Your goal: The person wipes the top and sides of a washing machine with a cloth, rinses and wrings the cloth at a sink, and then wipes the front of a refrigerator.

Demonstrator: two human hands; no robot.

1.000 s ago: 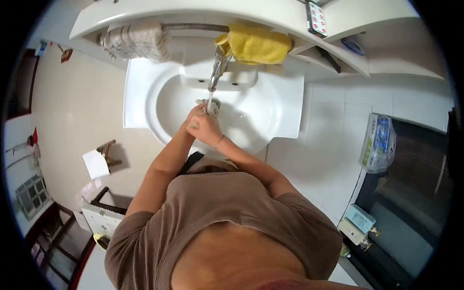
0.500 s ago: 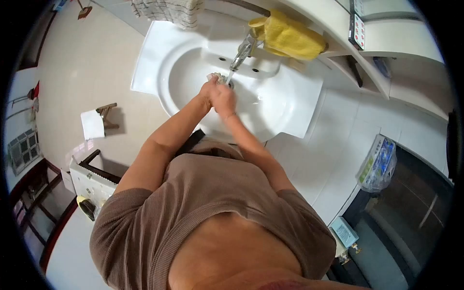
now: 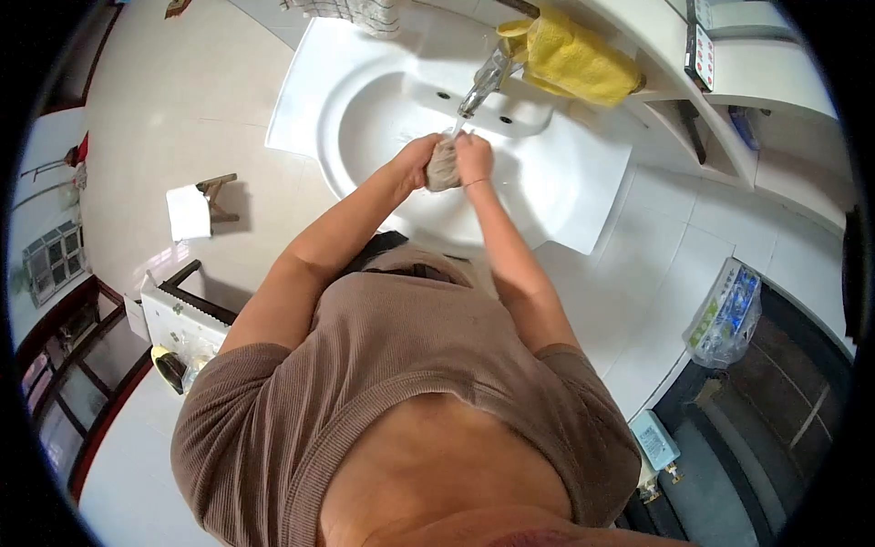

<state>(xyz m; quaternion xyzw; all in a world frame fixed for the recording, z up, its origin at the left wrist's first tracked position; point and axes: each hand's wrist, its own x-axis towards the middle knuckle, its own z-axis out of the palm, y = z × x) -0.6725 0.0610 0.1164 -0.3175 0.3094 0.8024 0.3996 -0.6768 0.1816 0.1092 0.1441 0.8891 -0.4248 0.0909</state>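
Note:
A wet beige cloth (image 3: 443, 168) is stretched between my two hands over the white sink (image 3: 365, 118). My left hand (image 3: 417, 160) grips its left side, fingers closed round the edge. On the other side my right hand (image 3: 474, 159) has its fingers closed on the cloth's upper right part. Water runs from the chrome faucet (image 3: 487, 80) onto the cloth's top, between the hands.
A yellow towel (image 3: 583, 60) hangs behind the faucet, and a striped towel (image 3: 351, 13) at the sink's back left. Open shelves (image 3: 793, 137) stand at the right. A small stool (image 3: 219, 199) is on the floor at left.
My hands have moved apart, and the cloth, earlier bunched and mostly hidden by them, now shows spread between them. The view has shifted, so the sink sits slightly higher and further right.

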